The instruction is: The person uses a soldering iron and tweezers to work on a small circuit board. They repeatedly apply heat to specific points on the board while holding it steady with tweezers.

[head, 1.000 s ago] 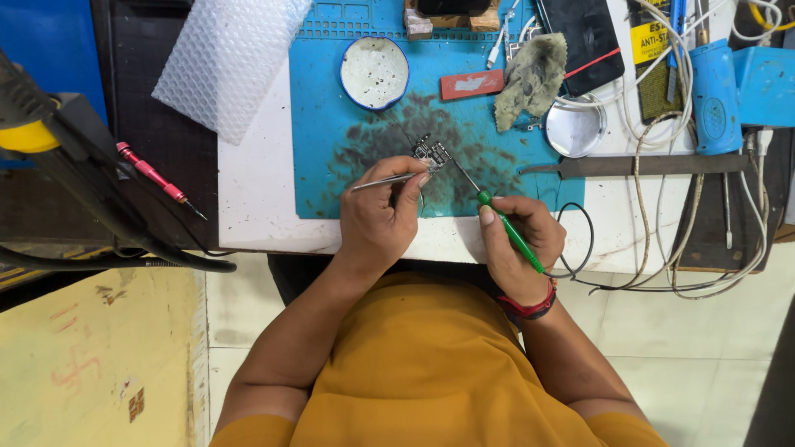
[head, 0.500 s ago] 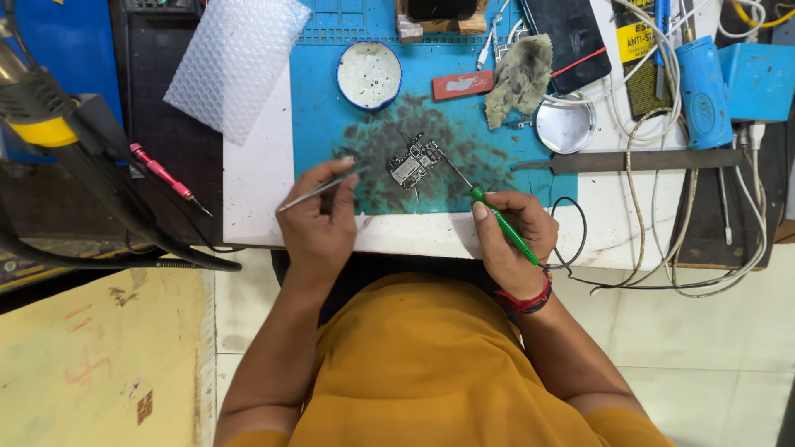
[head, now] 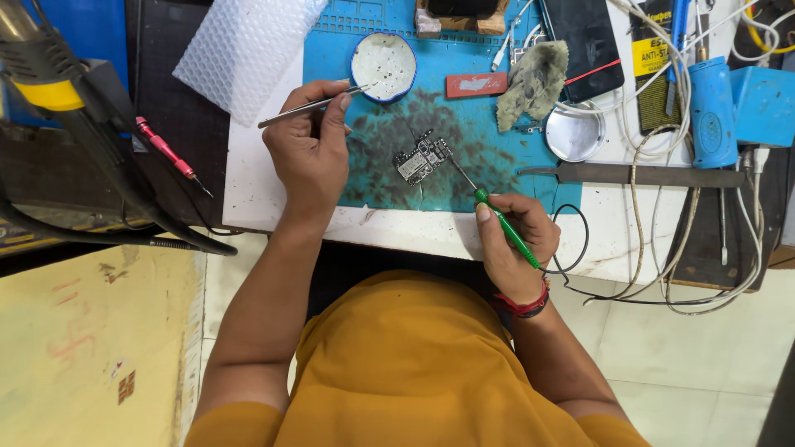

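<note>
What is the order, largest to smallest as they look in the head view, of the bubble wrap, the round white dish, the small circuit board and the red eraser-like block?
1. bubble wrap
2. round white dish
3. circuit board and red block: these look about alike, so no ranking between them.

A white bench (head: 265, 190) carries a blue mat (head: 464, 116) and bubble wrap (head: 244, 50).

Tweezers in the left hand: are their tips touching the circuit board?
No, the tweezers in the left hand point at the round dish, apart from the circuit board.
</note>
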